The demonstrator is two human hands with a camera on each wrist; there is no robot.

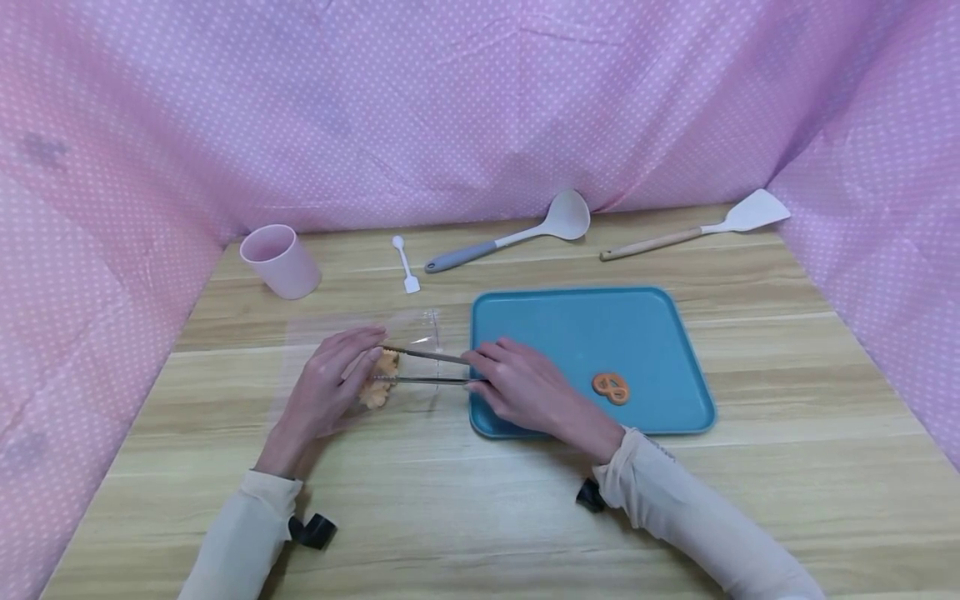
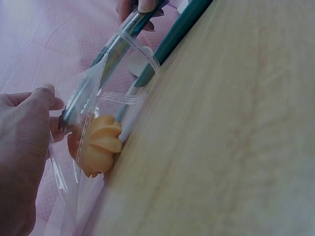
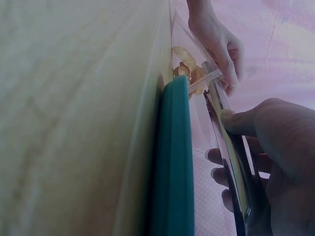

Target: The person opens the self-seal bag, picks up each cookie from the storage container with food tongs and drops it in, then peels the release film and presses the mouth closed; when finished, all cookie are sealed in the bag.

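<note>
Through the head view I see my left grip [image 1: 326, 383] pinching the upper plastic of a clear bag [image 1: 417, 329], thumb against fingers. The film is thin and glossy, with bright creases and a ribbed strip across its mouth. My right grip [image 1: 528, 387] is curled round a pair of tongs [image 1: 431, 381], thumb on one side, fingers on the other. The tongs are long, flat, shiny metal, their two arms spread apart and reaching in through the bag's mouth.

Scalloped, ridged golden cookies [image 1: 379, 396] lie inside the bag, beside the left fingers and at the tongs' toothed ends; I cannot tell whether the metal has any of them pinched.

Just right of the bag is a smooth blue-green tray [image 1: 540, 312], rectangular, with rounded corners and a raised rim. A glazed-looking brown pretzel [image 1: 611, 388] lies on it.

Behind are a pale pink cup [image 1: 288, 265], a small white spoon [image 1: 406, 265], a grey-handled ladle [image 1: 566, 218] and a wooden-handled turner [image 1: 753, 212]. The desk [image 1: 450, 517] has streaky wood grain; dotted pink cloth [image 1: 465, 108] hangs in folds around it. Tiny marks along the tongs are too small for me to read.
</note>
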